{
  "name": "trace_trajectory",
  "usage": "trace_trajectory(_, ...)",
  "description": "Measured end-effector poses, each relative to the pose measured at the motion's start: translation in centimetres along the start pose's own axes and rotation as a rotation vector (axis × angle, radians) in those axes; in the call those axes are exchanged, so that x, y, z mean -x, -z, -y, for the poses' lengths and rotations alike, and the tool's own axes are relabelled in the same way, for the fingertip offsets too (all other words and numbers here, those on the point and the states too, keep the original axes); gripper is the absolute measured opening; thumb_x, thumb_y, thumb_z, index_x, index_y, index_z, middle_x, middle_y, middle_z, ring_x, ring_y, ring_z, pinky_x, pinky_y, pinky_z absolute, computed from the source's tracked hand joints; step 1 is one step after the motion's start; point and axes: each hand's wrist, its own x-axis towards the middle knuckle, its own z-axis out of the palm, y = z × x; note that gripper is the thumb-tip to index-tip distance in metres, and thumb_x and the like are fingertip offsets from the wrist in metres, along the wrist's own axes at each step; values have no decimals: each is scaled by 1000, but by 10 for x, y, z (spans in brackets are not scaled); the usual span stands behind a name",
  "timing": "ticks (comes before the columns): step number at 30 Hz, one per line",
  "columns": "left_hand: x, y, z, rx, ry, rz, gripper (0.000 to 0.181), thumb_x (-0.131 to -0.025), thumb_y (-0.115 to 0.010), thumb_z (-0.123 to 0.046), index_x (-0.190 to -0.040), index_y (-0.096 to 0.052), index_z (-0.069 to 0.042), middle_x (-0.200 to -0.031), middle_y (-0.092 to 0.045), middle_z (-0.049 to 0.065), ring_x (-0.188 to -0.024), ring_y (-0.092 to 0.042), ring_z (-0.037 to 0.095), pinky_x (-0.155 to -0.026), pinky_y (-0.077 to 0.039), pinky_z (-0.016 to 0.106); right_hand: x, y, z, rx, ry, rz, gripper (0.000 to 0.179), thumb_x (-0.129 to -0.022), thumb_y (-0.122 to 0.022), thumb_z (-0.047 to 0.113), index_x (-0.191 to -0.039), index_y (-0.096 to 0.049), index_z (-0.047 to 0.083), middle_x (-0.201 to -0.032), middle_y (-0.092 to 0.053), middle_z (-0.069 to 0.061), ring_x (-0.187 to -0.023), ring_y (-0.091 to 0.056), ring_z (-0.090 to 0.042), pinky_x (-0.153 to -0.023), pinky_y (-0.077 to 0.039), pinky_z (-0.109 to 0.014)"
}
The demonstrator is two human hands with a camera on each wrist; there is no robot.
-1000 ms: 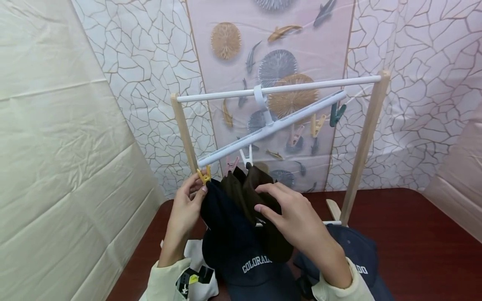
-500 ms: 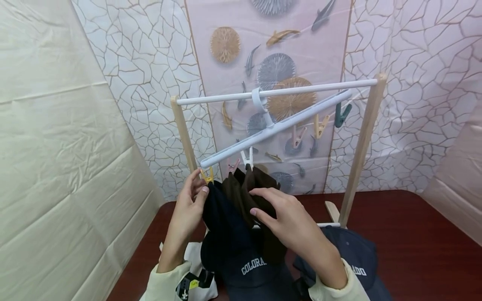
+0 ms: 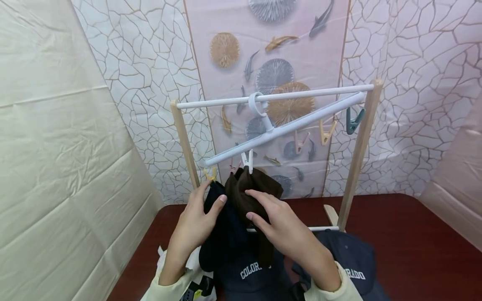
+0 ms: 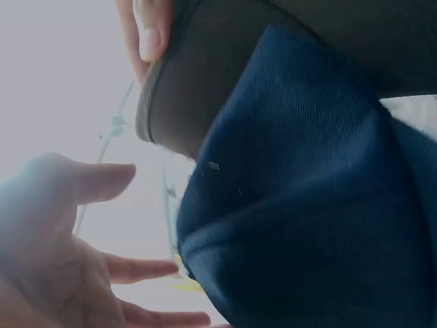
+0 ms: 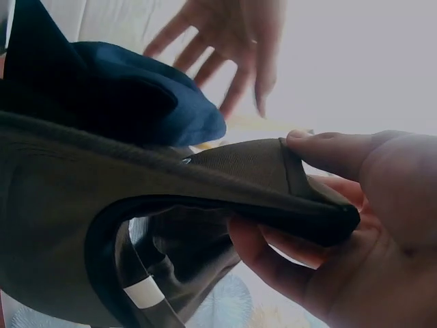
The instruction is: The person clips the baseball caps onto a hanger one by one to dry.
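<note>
A brown cap (image 3: pixel 241 196) hangs from a white clip (image 3: pixel 247 162) and a pink clip (image 3: pixel 234 166) on the tilted hanger (image 3: pixel 286 127). My right hand (image 3: pixel 290 225) pinches its edge between thumb and fingers, as the right wrist view shows. To the left, a dark navy cap (image 3: pixel 214 200) hangs beneath a yellow clip (image 3: pixel 210 174). My left hand (image 3: pixel 192 225) is beside this cap with fingers spread, fingertips close to the cloth (image 4: pixel 287 178) in the left wrist view. White "COLORADO" lettering shows on navy cloth below, partly covered.
A white bar (image 3: pixel 320 91) on wooden posts carries the hanger. Pale pink, pale yellow and green clips (image 3: pixel 355 121) hang at its right end. Another navy cap (image 3: pixel 344 255) lies on the dark red table (image 3: pixel 421 234). White cloth (image 3: pixel 193 259) is at lower left.
My left fingers have come away from the yellow clip and spread beside the navy cap. The hanger's right end has swung right and dropped a little. My right hand has shifted slightly left.
</note>
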Motion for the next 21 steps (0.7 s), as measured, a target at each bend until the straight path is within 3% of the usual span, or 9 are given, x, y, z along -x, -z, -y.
trace_trajectory(4, 4, -9, -11, -58, -51, -35, 67, -105, -54, -63, -158, -50, -21, -166, -36, 21, -149, -37, 48, -112, -34, 73, 1, -2, 3, -32, -29, 54, 61, -105, -68, 19, -160, -43, 10, -157, -52, -13, -143, -51, -35, -110, -46, -59)
trace_trajectory(8, 5, -20, -18, -77, -85, -45, 72, -100, -56, -71, -153, -56, -22, -166, -36, 17, -151, -35, 46, -112, -35, 73, 2, 1, 3, -82, -53, 128, 68, -107, -66, 26, -165, -34, 16, -161, -45, -14, -147, -46, -35, -112, -42, -62)
trace_trajectory(12, 1, -28, -19, -45, -109, -60, 64, -101, -64, -59, -150, -60, -18, -164, -40, 16, -149, -39, 45, -112, -36, 72, 5, 8, 0, -121, -74, 175, 69, -108, -63, 35, -166, -32, 17, -165, -41, -11, -149, -43, -35, -114, -40, -64)
trace_trajectory(17, 0, -33, -13, 12, -126, -83, 43, -105, -67, -40, -137, -69, -13, -159, -48, 17, -145, -46, 43, -110, -39, 71, 5, 15, -5, -151, -110, 168, 63, -108, -61, 38, -163, -39, 15, -164, -43, -8, -149, -44, -33, -114, -40, -62)
trace_trajectory(21, -1, -38, -12, 37, -135, -97, 43, -105, -64, -44, -129, -72, -9, -156, -51, 17, -144, -47, 42, -111, -39, 69, 5, 15, -7, -158, -76, 176, 60, -110, -56, 38, -162, -40, 11, -163, -44, -10, -150, -43, -33, -116, -39, -62)
